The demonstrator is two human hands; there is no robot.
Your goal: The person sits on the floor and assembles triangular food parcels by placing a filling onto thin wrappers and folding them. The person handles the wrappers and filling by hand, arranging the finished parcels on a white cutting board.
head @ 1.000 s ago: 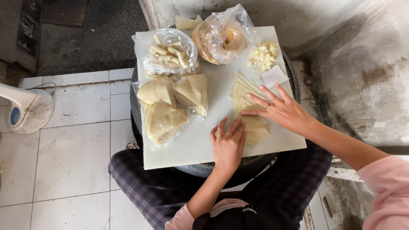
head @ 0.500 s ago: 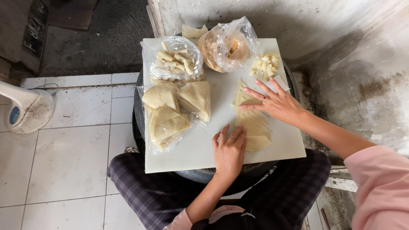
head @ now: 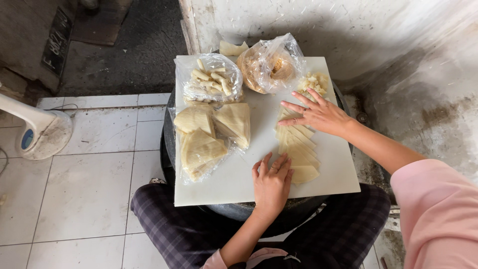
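White tabletop [head: 239,184] overhangs its round base, so our flat, open left hand [head: 271,182] and right hand [head: 318,115], pressing the fanned dough sheets [head: 298,149] between them, could tip it or smear the stack.

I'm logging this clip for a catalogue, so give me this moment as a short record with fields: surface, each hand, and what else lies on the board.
surface: white board resting on a dark round drum
left hand: flat on the board, fingers touching the near end of the fanned row of pale dough sheets
right hand: spread over the far end of that row
wrapped wedges: folded dough in clear plastic, left side of board
bag of small rolls: far left
bag of brown filling: far middle
loose pieces: far right corner
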